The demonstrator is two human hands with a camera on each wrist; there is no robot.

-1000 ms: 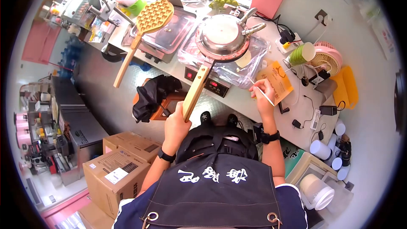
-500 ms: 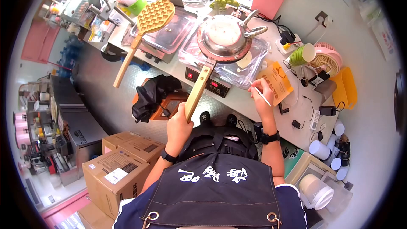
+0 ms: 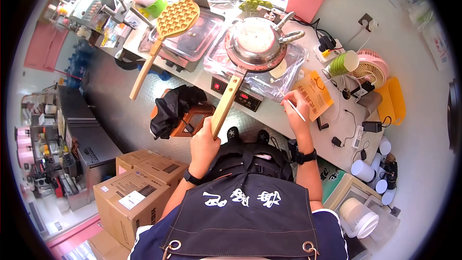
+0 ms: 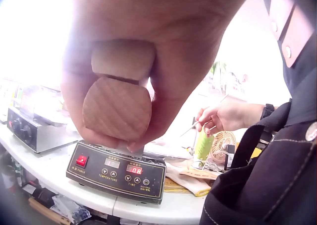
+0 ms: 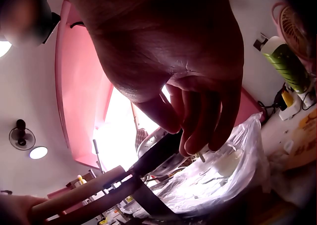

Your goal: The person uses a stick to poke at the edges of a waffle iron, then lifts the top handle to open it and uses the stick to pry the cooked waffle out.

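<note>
My left hand grips the wooden handle of a closed round waffle iron. Two wooden handle ends, one over the other, show inside that grip in the left wrist view. The iron's round metal head sits over the heating base with its control panel. Between the thumb and fingers of my right hand, a thin white stick is pinched, close beside a printed orange-brown paper bag. Clear plastic covers a tray to the right of the iron.
A second waffle iron stands opened at the left, its handle sticking out past the counter edge. On the right are green cups, a pink fan and loose cables. Cardboard boxes and a black-draped stool stand below.
The white stick has tilted in my right fingers, and that hand has turned slightly. My left hand keeps its hold on the handle, with the iron's head shifted slightly.
</note>
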